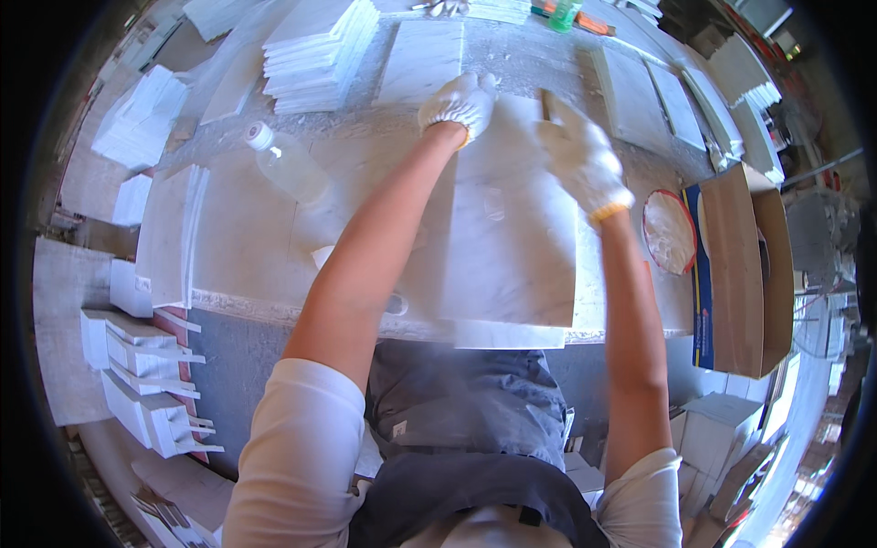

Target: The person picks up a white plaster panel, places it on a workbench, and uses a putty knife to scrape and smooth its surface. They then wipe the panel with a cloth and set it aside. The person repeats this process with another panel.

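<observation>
A long white marble tile (pixel 512 237) with grey veins lies in front of me, its near end at the table edge above a second white slab (pixel 510 336). My left hand (pixel 459 102), in a white knit glove, is closed at the tile's far left corner; its fingertips are partly hidden. Over the tile's right side is my right hand (pixel 585 164), gloved too and smeared by motion. A short brown stick-like thing (pixel 547 105) sticks out of its closed fingers; its kind is unclear. Left of my left arm, a clear plastic bottle (pixel 290 166) with a white cap lies on the table.
To the right are a round red-rimmed dish of white material (pixel 670 231) and an open cardboard box (pixel 731 269). A tall stack of tiles (pixel 320 55) stands at the far left. More tiles (pixel 630 96) lie at the far right, near a green bottle (pixel 565 15).
</observation>
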Demonstrator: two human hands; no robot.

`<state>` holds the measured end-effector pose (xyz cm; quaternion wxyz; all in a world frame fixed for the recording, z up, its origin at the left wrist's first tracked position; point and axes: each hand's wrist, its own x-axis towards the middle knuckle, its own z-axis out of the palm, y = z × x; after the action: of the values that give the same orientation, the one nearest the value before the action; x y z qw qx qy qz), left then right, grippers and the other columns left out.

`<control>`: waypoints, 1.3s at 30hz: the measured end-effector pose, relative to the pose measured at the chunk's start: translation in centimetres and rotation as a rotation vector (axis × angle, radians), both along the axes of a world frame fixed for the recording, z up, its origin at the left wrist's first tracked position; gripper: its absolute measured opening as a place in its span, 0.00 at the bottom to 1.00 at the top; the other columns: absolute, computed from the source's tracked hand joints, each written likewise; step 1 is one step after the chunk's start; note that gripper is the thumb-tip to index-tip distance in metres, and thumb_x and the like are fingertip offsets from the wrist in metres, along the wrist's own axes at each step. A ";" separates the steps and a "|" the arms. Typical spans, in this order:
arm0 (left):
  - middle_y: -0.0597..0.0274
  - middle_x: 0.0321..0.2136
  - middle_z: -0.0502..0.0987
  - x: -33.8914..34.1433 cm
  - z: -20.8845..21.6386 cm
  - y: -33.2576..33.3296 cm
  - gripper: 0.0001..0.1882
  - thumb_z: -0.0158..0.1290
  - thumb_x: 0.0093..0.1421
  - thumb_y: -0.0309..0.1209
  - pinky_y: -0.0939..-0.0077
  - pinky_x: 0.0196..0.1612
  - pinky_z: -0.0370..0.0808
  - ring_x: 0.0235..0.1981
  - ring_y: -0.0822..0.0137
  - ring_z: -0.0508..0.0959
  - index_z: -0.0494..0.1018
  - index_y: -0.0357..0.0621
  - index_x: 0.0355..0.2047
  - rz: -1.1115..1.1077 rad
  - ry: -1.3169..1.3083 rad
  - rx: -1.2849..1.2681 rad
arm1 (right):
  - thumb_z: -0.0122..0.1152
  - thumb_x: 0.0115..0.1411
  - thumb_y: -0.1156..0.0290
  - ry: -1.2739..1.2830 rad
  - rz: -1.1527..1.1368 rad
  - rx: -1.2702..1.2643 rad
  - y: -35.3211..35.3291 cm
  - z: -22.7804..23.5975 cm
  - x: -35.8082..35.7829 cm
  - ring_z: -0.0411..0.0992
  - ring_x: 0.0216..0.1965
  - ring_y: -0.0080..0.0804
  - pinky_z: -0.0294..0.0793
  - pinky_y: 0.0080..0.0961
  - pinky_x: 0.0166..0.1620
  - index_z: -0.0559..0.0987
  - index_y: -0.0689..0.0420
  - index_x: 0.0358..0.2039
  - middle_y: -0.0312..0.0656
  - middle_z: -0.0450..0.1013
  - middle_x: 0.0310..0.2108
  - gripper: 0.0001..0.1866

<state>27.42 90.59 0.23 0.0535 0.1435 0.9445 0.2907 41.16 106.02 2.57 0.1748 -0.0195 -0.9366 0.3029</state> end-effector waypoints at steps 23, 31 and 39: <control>0.48 0.66 0.65 2.5 4.1 2.1 0.38 0.39 0.68 0.63 0.52 0.70 0.57 0.68 0.44 0.61 0.64 0.49 0.67 -0.228 0.246 -0.240 | 0.58 0.70 0.66 -0.120 -0.193 -0.901 7.7 -3.6 10.1 0.66 0.25 0.11 0.65 0.11 0.24 0.78 0.59 0.56 0.28 0.71 0.29 0.17; 0.48 0.66 0.65 2.0 1.7 -0.4 0.39 0.33 0.70 0.63 0.57 0.68 0.61 0.65 0.46 0.67 0.63 0.48 0.67 -0.100 -0.070 -0.112 | 0.56 0.65 0.62 0.137 -0.004 -0.006 6.9 -3.5 1.1 0.77 0.47 0.57 0.76 0.43 0.50 0.78 0.50 0.58 0.56 0.78 0.45 0.21; 0.52 0.70 0.60 1.9 1.1 -0.3 0.41 0.31 0.69 0.65 0.59 0.70 0.57 0.70 0.49 0.60 0.59 0.48 0.70 -0.043 -0.104 -0.036 | 0.53 0.70 0.61 -0.033 0.091 0.099 7.0 -1.7 -0.7 0.77 0.47 0.51 0.75 0.37 0.53 0.78 0.53 0.59 0.56 0.79 0.45 0.21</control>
<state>29.35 90.28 1.33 0.1112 0.1475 0.9422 0.2795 40.45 113.00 0.83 0.1461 0.0266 -0.9532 0.2635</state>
